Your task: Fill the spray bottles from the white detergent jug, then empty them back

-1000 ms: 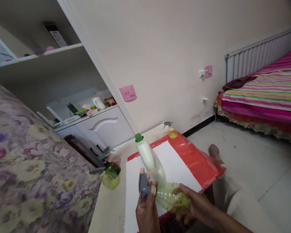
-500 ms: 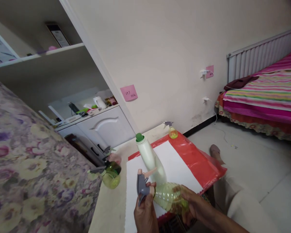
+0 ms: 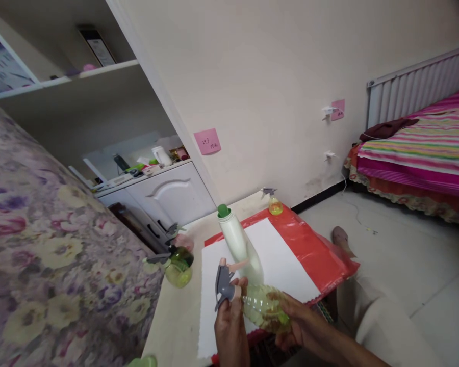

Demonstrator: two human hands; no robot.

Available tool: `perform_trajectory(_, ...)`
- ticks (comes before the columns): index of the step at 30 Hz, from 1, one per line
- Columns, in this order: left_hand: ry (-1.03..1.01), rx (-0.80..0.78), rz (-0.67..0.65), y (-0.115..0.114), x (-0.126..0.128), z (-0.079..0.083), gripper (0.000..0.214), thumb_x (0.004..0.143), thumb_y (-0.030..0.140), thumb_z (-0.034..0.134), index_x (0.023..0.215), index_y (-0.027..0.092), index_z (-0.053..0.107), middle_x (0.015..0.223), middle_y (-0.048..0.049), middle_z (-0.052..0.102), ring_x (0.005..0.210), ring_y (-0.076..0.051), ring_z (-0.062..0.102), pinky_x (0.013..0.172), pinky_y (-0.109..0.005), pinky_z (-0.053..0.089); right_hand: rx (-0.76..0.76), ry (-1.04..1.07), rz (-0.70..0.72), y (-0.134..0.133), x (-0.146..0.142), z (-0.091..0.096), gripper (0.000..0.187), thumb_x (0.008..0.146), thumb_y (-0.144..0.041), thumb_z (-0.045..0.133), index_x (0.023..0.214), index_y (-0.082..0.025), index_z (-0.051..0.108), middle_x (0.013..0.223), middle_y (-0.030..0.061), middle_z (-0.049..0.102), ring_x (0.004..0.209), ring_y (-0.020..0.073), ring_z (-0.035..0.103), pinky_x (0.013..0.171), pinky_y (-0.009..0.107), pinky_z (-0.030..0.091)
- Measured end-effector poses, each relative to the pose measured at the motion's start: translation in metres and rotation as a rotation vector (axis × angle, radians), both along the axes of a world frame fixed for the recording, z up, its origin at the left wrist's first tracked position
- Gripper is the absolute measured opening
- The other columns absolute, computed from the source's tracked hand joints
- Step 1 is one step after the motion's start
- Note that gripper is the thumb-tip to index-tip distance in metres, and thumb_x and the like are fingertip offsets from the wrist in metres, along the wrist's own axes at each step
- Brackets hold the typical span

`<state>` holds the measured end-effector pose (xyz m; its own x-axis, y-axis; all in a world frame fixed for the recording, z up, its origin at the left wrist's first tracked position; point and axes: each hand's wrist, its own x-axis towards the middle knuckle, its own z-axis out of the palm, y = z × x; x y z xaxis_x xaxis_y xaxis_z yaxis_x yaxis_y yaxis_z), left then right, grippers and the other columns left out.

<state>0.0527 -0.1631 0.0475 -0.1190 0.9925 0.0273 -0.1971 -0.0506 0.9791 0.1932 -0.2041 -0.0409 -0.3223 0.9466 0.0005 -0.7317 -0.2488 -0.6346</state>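
Observation:
Both my hands hold a clear yellow-green spray bottle lying on its side above a white sheet. My left hand is closed around the neck, just under the grey trigger head. My right hand is wrapped round the bottle's body and base. Just behind them a white bottle with a green cap stands upright on the sheet.
A red plastic sheet lies under the white one on a low table. Another green spray bottle stands at the left, and a small yellow one by the wall. A floral cover is on the left, white cabinet behind, striped bed at right.
The view has shifted a little to the left and down. The spray bottle has tilted slightly in my hands, its trigger head now a bit further left; both grips are unchanged.

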Motion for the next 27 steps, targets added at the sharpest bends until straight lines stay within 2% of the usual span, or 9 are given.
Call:
perform_trajectory(3,0.005,-0.024,-0.003,-0.001,-0.004,0.002,0.051,0.07,0.049,0.074,0.107,0.015,0.071,0.112,-0.012,0.071,0.112,-0.029,0.063,0.098,-0.04,0.048,-0.046,0.005,0.049,0.001,-0.001,-0.001,0.062,0.084,-0.061,0.054,0.129,-0.021,0.044,0.1,0.0106,0.073,0.066,0.0147,0.07,0.058,0.023,0.051)
perform_trajectory(6,0.001,0.011,-0.034,-0.002,-0.007,0.002,0.049,0.073,0.046,0.072,0.113,0.018,0.068,0.119,-0.0103,0.068,0.117,-0.028,0.059,0.103,-0.04,0.044,-0.086,0.02,0.092,0.003,-0.002,-0.003,0.064,0.086,-0.064,0.046,0.129,-0.016,0.047,0.098,0.0132,0.073,0.066,0.016,0.071,0.058,0.024,0.05)
perform_trajectory(10,-0.006,0.049,-0.047,-0.003,-0.005,0.003,0.046,0.08,0.042,0.067,0.121,0.022,0.064,0.126,-0.0075,0.066,0.122,-0.025,0.056,0.105,-0.036,0.042,-0.068,0.037,0.071,0.003,-0.006,0.0,0.063,0.085,-0.06,0.052,0.13,-0.016,0.046,0.103,0.0138,0.073,0.072,0.018,0.072,0.063,0.026,0.05)
perform_trajectory(17,-0.03,0.078,0.033,-0.004,-0.003,0.004,0.057,0.077,0.041,0.07,0.131,0.026,0.056,0.12,-0.0064,0.069,0.115,-0.023,0.062,0.099,-0.032,0.046,-0.007,0.071,0.039,0.001,-0.017,0.006,0.052,0.087,-0.047,0.058,0.131,-0.024,0.044,0.124,0.0115,0.065,0.1,0.0255,0.069,0.077,0.032,0.05)
perform_trajectory(22,-0.085,0.03,0.047,-0.002,-0.013,-0.007,0.058,0.075,0.04,0.072,0.13,0.029,0.056,0.124,-0.0062,0.068,0.113,-0.024,0.063,0.092,-0.031,0.05,-0.023,0.013,0.077,0.003,-0.029,-0.013,0.06,0.082,-0.054,0.061,0.133,-0.027,0.042,0.123,0.0107,0.065,0.098,0.0254,0.07,0.078,0.035,0.049)
perform_trajectory(25,-0.092,0.023,0.067,0.002,-0.025,-0.01,0.058,0.074,0.041,0.073,0.128,0.027,0.057,0.127,-0.0068,0.065,0.114,-0.025,0.062,0.089,-0.031,0.051,-0.092,-0.126,0.055,0.008,-0.029,-0.029,0.071,0.072,-0.061,0.069,0.131,-0.029,0.043,0.121,0.0103,0.064,0.088,0.0241,0.071,0.075,0.036,0.05)
perform_trajectory(27,-0.054,0.047,0.116,0.007,-0.037,-0.01,0.056,0.073,0.042,0.074,0.125,0.025,0.06,0.124,-0.0077,0.067,0.112,-0.025,0.062,0.09,-0.032,0.05,-0.123,-0.254,-0.002,0.015,-0.022,-0.037,0.071,0.067,-0.062,0.073,0.125,-0.028,0.049,0.122,0.0097,0.062,0.085,0.0235,0.071,0.075,0.037,0.05)
